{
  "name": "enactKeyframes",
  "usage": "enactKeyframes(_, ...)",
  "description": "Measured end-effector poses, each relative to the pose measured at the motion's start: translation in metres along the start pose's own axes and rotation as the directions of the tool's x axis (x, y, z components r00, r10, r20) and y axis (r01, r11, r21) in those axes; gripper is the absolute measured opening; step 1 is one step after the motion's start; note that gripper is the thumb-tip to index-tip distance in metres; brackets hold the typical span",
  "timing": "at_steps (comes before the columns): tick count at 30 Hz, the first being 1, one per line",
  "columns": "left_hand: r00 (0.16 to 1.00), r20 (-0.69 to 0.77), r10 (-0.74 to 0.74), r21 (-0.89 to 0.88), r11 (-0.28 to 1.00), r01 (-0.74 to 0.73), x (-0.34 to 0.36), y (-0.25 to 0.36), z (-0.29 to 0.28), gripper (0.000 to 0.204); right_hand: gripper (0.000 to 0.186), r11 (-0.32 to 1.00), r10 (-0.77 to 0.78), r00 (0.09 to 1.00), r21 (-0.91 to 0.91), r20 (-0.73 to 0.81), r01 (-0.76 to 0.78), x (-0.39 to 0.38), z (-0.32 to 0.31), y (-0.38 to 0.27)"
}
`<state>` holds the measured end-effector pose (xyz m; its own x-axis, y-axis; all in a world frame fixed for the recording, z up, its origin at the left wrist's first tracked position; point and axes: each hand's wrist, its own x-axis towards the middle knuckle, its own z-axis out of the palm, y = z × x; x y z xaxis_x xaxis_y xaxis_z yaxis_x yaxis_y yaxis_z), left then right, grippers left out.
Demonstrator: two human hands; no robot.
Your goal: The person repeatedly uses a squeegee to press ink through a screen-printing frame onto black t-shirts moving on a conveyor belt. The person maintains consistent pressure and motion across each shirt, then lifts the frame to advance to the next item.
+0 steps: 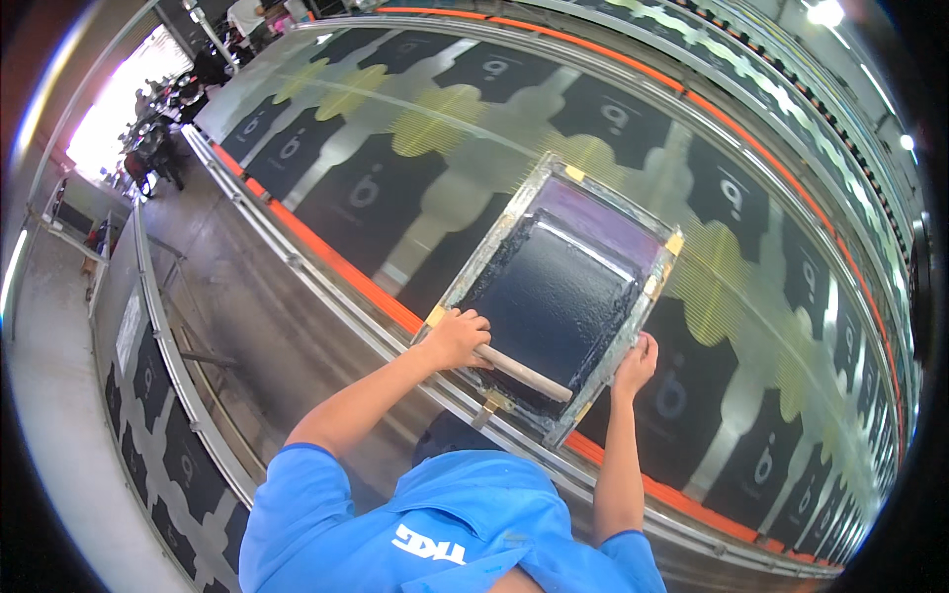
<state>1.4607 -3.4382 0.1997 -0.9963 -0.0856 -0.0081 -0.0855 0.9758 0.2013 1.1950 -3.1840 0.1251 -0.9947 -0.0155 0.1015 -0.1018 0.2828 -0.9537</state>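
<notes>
The left hand (457,339) is curling its fingers by the end of a long, pale, round-edged bar (529,376); I can't tell what they're gripping. The right hand (636,367) is gripping the right edge of a grey, messy, rectangular frame (652,282). Shiny black goo (554,296) is filling the frame, which is lying on a long, silvery, orange-edged tabletop (438,217).

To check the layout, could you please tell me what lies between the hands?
Between the left hand and the right hand, the head view shows a pale bar and a dark surface inside the frame.
</notes>
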Motion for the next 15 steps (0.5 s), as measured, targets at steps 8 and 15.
enactKeyframes(8,0.984,0.176,-0.033,-0.063,0.997,0.045,-0.05,-0.094,0.002,0.035,0.022,0.998,0.016,0.999,-0.062,0.043,-0.013,-0.044,0.092,-0.023)
enactKeyframes(15,0.986,-0.08,-0.147,-0.262,0.958,0.121,-0.024,-0.111,-0.022,0.03,0.026,0.972,0.089,0.996,-0.221,0.027,-0.081,-0.046,0.101,-0.023)
